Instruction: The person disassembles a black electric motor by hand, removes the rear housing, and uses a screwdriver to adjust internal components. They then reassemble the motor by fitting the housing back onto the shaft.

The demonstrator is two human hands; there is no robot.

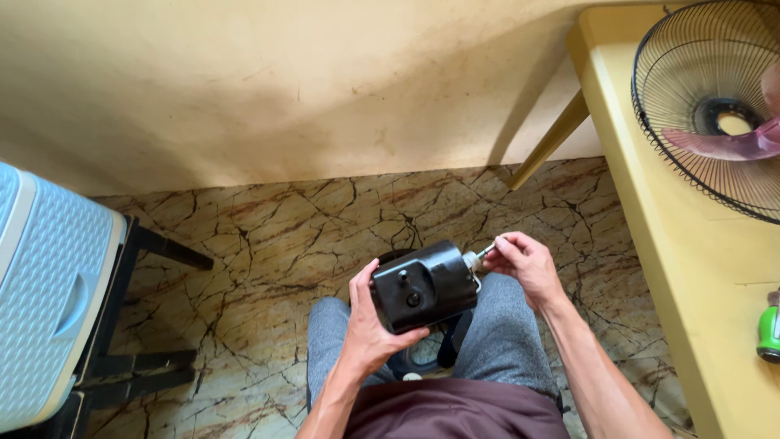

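Marble-patterned floor under a beige wall; left hand grips black motor housing, right hand pinches its shaft.

At the frame's right edge, a black wire fan guard and its pink blade are cut off, as is a green object lower down. A pale blue ribbed container runs off the left edge. At centre, the left hand covers part of the black motor housing; the right hand hides the metal shaft tip.
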